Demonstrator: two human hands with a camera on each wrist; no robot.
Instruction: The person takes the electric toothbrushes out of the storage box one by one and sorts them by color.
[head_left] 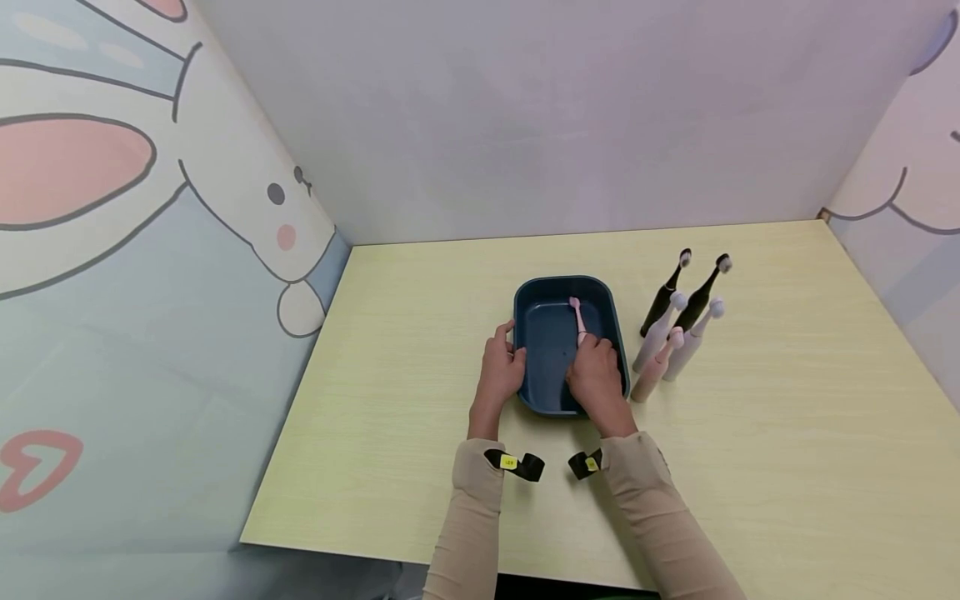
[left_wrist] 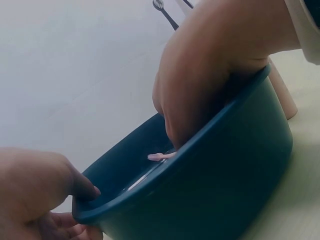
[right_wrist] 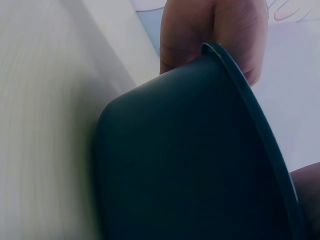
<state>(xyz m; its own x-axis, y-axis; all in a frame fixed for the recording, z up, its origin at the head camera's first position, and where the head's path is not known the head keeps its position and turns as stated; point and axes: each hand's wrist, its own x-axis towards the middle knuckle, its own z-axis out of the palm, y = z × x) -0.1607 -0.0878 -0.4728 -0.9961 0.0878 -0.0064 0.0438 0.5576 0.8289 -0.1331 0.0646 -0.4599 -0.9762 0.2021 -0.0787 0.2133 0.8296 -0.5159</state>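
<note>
A dark blue rectangular basin (head_left: 547, 371) stands on the table. My left hand (head_left: 501, 367) grips its left rim, thumb over the inside and fingers outside, as the left wrist view shows at the basin's edge (left_wrist: 165, 172). Inside the basin, my right hand (head_left: 596, 375) reaches down and holds a pink electric toothbrush (head_left: 577, 312). The brush's head and neck point away from me; its handle is hidden under the hand. In the right wrist view the basin's outer wall (right_wrist: 185, 150) covers most of the right hand.
Just right of the basin, several electric toothbrushes stand upright: a pink one (head_left: 656, 367), two pale lilac ones (head_left: 654, 343) and two black ones (head_left: 662, 307). The pale wood table (head_left: 405, 400) meets a plain wall (head_left: 555, 125) at the back. A cartoon-printed wall (head_left: 150, 350) borders its left side.
</note>
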